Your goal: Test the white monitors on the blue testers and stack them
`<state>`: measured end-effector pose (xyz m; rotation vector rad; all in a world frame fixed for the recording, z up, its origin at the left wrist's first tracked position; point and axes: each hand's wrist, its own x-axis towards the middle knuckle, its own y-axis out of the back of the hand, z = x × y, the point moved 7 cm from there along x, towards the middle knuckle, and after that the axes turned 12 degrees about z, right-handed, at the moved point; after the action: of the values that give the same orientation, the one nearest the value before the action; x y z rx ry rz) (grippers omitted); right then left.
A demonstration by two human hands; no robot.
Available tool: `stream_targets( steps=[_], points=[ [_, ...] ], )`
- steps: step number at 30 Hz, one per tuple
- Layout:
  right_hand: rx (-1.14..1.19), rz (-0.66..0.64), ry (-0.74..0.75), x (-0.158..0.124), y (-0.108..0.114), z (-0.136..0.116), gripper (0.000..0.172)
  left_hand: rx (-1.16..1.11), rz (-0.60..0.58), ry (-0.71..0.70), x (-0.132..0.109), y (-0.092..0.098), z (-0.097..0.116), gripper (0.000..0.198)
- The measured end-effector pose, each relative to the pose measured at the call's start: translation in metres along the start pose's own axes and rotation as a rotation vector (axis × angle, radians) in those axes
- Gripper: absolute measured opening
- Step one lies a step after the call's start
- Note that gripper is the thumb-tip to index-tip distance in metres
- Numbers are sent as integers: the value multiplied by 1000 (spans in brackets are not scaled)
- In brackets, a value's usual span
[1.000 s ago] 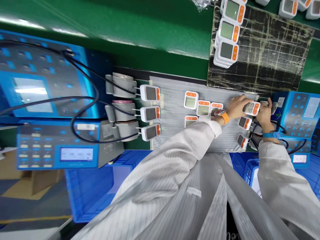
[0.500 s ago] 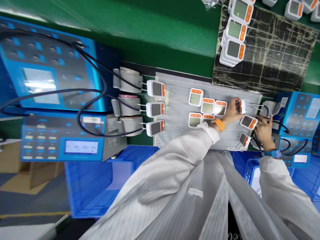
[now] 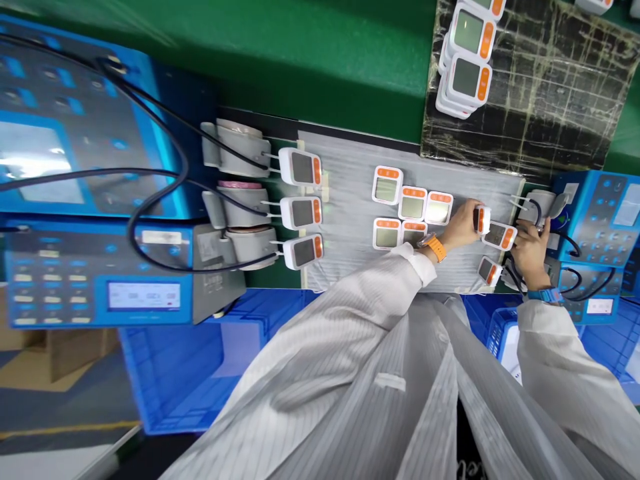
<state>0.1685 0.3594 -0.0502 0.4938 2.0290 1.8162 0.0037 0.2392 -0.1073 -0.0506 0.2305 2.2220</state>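
Observation:
My left hand (image 3: pixel 463 225), with an orange watch strap at its wrist, is closed on a small white digital meter (image 3: pixel 482 220) with orange buttons, tilted up on its edge. Just beside it, a second white meter (image 3: pixel 500 235) lies between both hands, its screen facing up. My right hand (image 3: pixel 531 250), wearing a blue watch strap, is curled at that meter's right end, among black cables; what its fingers grip is hidden. Above this hand stands a grey clamp fixture (image 3: pixel 537 205) with two bare prongs. Below, another meter (image 3: pixel 489 271) sits at the fixture row.
Several meters (image 3: pixel 413 203) lie on the grey mat (image 3: pixel 345 200). At left, three meters are fitted on prongs of grey fixtures (image 3: pixel 245 203), cabled to blue instruments (image 3: pixel 150 280). More blue instruments (image 3: pixel 600 220) stand right. Stacked meters (image 3: pixel 467 80) rest on a black board (image 3: pixel 535 93).
The view has shifted slightly. The meter in my left hand has come down a little, closer to the one by my right hand, which now lies more level.

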Motion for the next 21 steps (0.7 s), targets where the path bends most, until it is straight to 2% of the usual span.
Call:
stream_targets(
  steps=[4, 9, 11, 13, 16, 19, 21],
  points=[
    [-1, -2, 0, 0, 0, -1, 24, 100, -58, -80, -6, -9, 6, 49],
    [-1, 5, -21, 5, 0, -3, 20, 272, -206, -244, -11, -37, 27, 50],
    [13, -6, -60, 7, 1, -3, 21, 373, -243, -275, -10, -42, 36, 46],
    [31, -3, -107, 8, 4, -3, 20, 457, -247, -311, -7, -36, 47, 42],
    [106, 104, -200, 7, 20, -9, 20, 524, -191, -320, 0, -12, 62, 50],
    [342, 233, -308, 11, 37, -19, 39, 502, -136, -312, 9, 10, 74, 54],
    [488, 224, -362, 22, 38, -24, 50, 457, -137, -342, 17, 15, 84, 53]
  ],
)
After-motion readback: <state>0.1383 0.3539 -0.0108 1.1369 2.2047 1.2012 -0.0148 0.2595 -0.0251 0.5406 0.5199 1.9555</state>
